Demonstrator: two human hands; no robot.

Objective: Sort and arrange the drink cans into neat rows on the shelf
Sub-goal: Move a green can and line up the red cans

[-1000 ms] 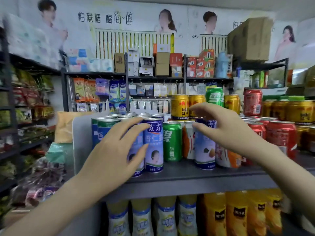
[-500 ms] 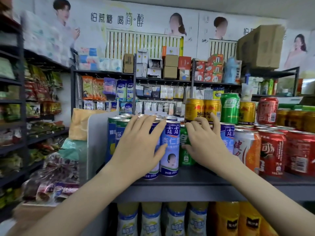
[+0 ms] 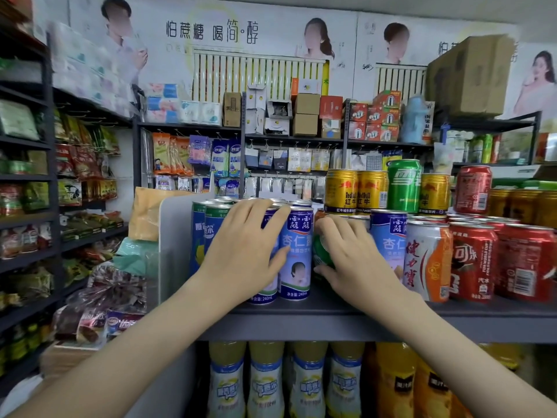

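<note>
A person is facing a shop shelf (image 3: 301, 316) crowded with drink cans. The left hand (image 3: 244, 251) is lying flat, its grip wide, with fingers spread across the slim blue cans (image 3: 297, 260) standing just beside a white divider (image 3: 174, 236). The right hand (image 3: 352, 257) is closing its grip round a green can (image 3: 322, 256), which is standing on the shelf between two of the blue cans and is mostly hidden behind the fingers.

A second ago this hand was hovering further right, leaving the green can uncovered. It has since slid left and is now wrapping that can, while the left hand has stayed bracing the blue group. The green can looks out of place there, so it is probably being pulled out for sorting.

To the right, an orange-and-white can (image 3: 428, 260) and red cola cans (image 3: 473, 260) are standing in front, with gold cans (image 3: 340, 191) stacked on top.
</note>
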